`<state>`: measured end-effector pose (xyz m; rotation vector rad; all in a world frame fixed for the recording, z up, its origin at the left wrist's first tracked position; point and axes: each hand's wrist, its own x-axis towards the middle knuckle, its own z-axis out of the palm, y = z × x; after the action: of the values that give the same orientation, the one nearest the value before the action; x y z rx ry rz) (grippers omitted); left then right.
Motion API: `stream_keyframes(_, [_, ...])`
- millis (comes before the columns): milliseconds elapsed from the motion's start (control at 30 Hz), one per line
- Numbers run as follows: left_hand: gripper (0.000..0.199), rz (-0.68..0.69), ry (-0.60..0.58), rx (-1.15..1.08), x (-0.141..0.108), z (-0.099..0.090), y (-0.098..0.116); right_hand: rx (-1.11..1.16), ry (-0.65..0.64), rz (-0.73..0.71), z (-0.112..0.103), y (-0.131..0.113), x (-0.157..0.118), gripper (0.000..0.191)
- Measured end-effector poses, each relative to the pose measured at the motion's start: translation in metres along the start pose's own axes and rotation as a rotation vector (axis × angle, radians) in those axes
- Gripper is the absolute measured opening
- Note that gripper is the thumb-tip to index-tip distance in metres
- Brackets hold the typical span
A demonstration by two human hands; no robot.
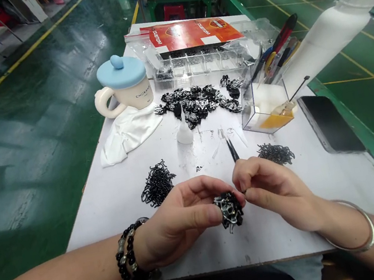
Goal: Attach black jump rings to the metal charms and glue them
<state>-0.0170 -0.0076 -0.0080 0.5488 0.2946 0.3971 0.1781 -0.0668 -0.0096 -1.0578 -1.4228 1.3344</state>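
Observation:
My left hand (181,218), wearing a beaded bracelet, is closed around a small black-and-silver part (230,212) with wire-like metal pieces, held above the white table. Close by on its right, my right hand (279,191) is pinched, thumb against fingertip, beside that part. Something tiny and dark shows between those fingertips, too small to name. Black tweezers (232,149) lie just beyond my right hand. Loose black hook-shaped pieces form one heap (156,184) behind my left hand and a second heap (276,153) behind my right. Similar black-and-silver parts (198,102) are piled farther back.
A mug with a blue lid (120,72) stands on the left by a white cloth (128,133). A small white nozzle bottle (184,134) sits mid-table. On the right are a clear tool box (266,118), a tall white bottle (331,35) and a phone (331,124). A compartment tray (197,76) lies behind.

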Motion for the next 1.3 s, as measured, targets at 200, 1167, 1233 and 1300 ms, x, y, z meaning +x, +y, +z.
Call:
stream_keyframes(200, [0.027, -0.014, 0.01, 0.073, -0.001, -0.001, 0.0, -0.034, -0.054, 0.094, -0.005, -0.006, 0.002, 0.01])
stream_keyframes(1167, [0.029, -0.06, 0.201, 0.099, 0.001, 0.001, -0.003, -0.566, 0.141, -0.361, 0.007, -0.021, -0.004, 0.011])
stream_keyframes(1233, [0.028, -0.048, 0.189, 0.084, 0.001, 0.001, -0.004, -0.56, 0.15, -0.357, 0.007, -0.02, -0.004, 0.011])
stream_keyframes(1300, [0.028, -0.04, 0.18, 0.063, 0.002, 0.001, -0.005, -0.532, 0.154, -0.326, 0.007, -0.018, -0.003, 0.01])
